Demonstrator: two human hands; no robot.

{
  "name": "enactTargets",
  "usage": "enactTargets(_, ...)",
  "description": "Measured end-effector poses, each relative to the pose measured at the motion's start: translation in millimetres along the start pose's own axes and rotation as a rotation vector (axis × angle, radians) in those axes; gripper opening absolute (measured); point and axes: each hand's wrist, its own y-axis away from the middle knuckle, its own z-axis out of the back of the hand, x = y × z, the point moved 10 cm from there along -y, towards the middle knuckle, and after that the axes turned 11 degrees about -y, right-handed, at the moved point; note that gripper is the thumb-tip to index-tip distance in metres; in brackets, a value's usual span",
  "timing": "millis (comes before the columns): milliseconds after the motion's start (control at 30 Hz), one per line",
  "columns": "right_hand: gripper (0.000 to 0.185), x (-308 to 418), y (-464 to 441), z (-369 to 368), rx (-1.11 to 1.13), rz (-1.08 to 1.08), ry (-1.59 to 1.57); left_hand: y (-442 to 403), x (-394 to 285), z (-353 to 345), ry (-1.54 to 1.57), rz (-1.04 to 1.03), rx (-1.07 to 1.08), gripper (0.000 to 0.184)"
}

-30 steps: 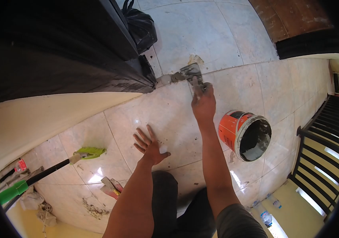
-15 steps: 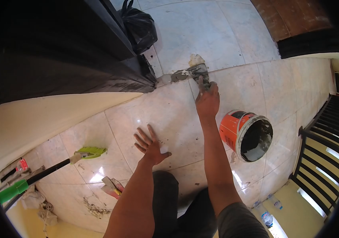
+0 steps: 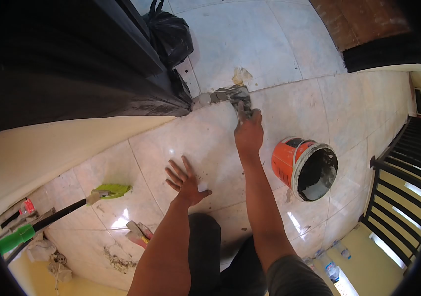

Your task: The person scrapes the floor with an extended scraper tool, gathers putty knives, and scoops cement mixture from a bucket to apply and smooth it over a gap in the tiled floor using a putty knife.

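My right hand (image 3: 249, 134) grips a putty knife (image 3: 240, 100) smeared with grey paste, its blade against the floor at a tile joint. Grey mortar (image 3: 219, 95) fills part of that joint, running from the blade toward the dark door frame. Just beyond the blade is a pale, yellowish rough patch (image 3: 241, 76) on the tile. My left hand (image 3: 187, 184) lies flat on the floor tile with fingers spread, holding nothing. To the right of my right forearm, an orange bucket (image 3: 283, 160) is tipped toward me, with grey paste inside.
A black plastic bag (image 3: 170, 37) sits by the dark door frame (image 3: 136, 64). A green broom (image 3: 111, 191) and a red-handled trowel-like tool (image 3: 139, 233) lie at left. Black railing (image 3: 398, 192) and plastic bottles (image 3: 332, 270) are on the right.
My right hand has drawn the putty knife slightly left and toward me, uncovering more of the pale patch. The left hand stays in place.
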Motion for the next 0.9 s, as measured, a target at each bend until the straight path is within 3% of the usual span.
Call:
enactTargets(67, 0.054, -7, 1, 14, 0.051, -0.195, -0.028, 0, 0, 2, -0.003, 0.004, 0.004, 0.163)
enactTargets(200, 0.046, 26, -25, 31, 0.049, -0.143, -0.099, 2, -1, 2, 0.002, 0.002, -0.001, 0.164)
enactTargets(400, 0.042, 28, -45, -10, 0.181, -0.304, -0.013, -1, 1, 0, 0.014, -0.009, -0.023, 0.164)
enactTargets(467, 0.041, 42, -27, -6, 0.226, -0.189, 0.188, 0, 0, 0, 0.009, -0.008, -0.021, 0.164)
enactTargets(700, 0.043, 29, -1, -1, 0.279, -0.288, 0.064, 0, 1, 0, 0.026, -0.011, -0.025, 0.163)
enactTargets(767, 0.045, 39, -8, -5, 0.157, -0.177, 0.052, 0, 0, 1, 0.025, -0.010, -0.024, 0.163)
enactTargets(900, 0.045, 42, -11, -15, 0.210, -0.184, 0.047, 1, 0, 2, 0.014, -0.007, -0.018, 0.163)
